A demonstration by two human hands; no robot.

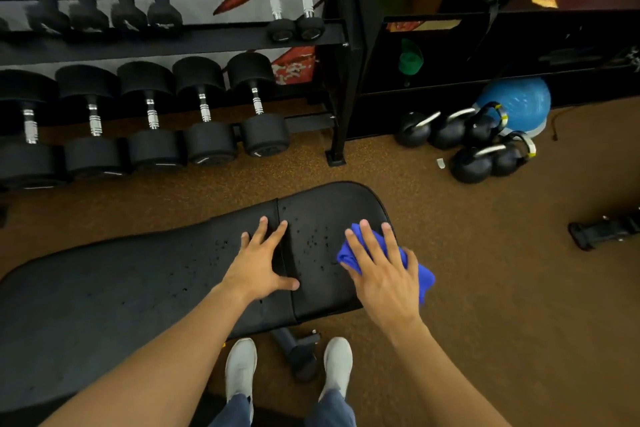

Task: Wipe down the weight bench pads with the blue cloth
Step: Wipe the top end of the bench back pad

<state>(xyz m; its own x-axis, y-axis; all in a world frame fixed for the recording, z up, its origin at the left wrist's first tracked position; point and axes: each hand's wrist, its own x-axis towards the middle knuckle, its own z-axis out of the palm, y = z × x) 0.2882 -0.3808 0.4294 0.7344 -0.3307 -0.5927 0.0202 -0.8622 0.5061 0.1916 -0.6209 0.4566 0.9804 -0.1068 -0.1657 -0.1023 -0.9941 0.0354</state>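
A black weight bench lies across the lower middle, with a long back pad [114, 291] on the left and a shorter seat pad [322, 218] on the right. Small droplets speckle both pads near the seam. My left hand [261, 262] rests flat with spread fingers on the back pad right at the seam. My right hand [384, 270] presses the bunched blue cloth [424, 279] with straight fingers onto the right edge of the seat pad. Part of the cloth is hidden under my palm.
A dumbbell rack [173, 42] stands behind the bench. Several kettlebells [471, 135] and a blue ball [519, 102] sit on the brown floor at the right. The bench foot [298, 354] lies between my white shoes. A black bar end [602, 230] is at the far right.
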